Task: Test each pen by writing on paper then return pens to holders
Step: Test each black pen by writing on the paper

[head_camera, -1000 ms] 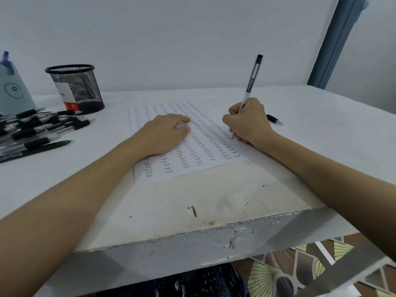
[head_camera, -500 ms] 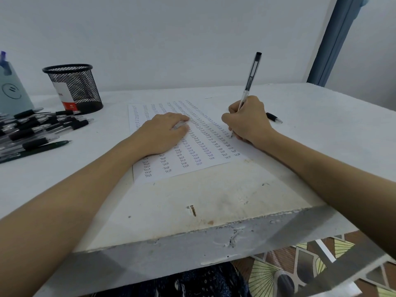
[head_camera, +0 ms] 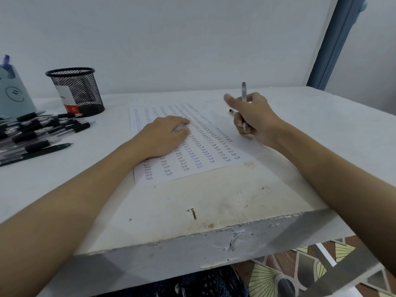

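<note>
Partly blurred, right hand (head_camera: pixel 255 116) fingers grip pen (head_camera: pixel 244 93); left hand (head_camera: pixel 165 135) flat on paper (head_camera: pixel 214 146)

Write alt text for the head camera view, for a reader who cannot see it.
A person's right hand holds a pen above a sheet of paper filled with rows of the word "Test", while the left hand lies flat on it. Left on the white table are loose pens and a black mesh holder.

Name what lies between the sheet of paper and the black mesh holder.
Bare white table only, seen in the head view; the paper and mesh holder stand apart.
</note>
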{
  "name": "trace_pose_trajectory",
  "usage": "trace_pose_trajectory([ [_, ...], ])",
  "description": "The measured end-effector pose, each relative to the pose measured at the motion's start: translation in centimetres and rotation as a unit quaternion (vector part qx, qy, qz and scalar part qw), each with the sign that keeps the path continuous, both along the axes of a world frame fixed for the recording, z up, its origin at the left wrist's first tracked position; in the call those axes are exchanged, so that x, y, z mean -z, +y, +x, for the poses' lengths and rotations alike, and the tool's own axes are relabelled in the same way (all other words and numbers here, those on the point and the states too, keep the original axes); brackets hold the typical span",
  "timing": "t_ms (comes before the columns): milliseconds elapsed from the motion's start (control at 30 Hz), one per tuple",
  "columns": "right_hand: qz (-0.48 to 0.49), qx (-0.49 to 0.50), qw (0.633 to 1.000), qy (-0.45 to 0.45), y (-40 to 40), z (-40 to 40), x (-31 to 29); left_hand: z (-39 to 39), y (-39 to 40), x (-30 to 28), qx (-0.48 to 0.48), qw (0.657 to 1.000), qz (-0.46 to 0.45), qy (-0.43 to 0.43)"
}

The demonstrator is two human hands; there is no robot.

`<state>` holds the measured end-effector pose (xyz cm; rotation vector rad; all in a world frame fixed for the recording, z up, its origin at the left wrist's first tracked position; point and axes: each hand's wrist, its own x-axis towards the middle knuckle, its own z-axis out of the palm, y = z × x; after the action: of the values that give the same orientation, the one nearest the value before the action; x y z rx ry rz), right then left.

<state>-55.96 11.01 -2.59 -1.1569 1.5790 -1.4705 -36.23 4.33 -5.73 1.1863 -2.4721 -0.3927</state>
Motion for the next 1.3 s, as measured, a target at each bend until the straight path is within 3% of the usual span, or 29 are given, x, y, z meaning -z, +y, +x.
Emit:
trace_pose_trajectory([
  [267,-0.003,-0.051,0.994,-0.101,0.8,-0.2,-0.6,0.0,0.0,0.0,0.001,1.0,0.0,-0.001],
  [733,-0.022,0.004,0.999,-0.04,0.0,-0.4,-0.4,0.0,-0.1,0.0,-0.002,1.0,0.0,-0.002],
  [800,-0.031,0.042,0.998,0.028,-0.2,-0.9,-0.5,0.0,-0.1,0.0,0.0,1.0,0.001,0.0],
  [833,-0.034,0.077,0.991,0.105,-0.3,-1.4,-0.5,0.0,-0.1,0.0,0.002,1.0,0.001,0.0],
  [933,-0.003,0.145,0.918,0.369,-0.5,-2.7,0.0,0.0,-0.1,0.0,0.003,1.0,0.006,-0.001],
  [1000,0.037,0.145,0.877,0.457,-0.4,-3.1,0.4,0.0,-0.1,0.0,0.002,1.0,0.008,-0.002],
  [1100,0.057,0.155,0.853,0.496,-0.4,-3.4,0.8,0.0,-0.1,-0.1,0.003,1.0,0.009,-0.005],
  [1300,0.065,0.192,0.852,0.482,-0.6,-4.0,0.8,0.1,-0.1,-0.1,0.008,1.0,0.012,-0.004],
])
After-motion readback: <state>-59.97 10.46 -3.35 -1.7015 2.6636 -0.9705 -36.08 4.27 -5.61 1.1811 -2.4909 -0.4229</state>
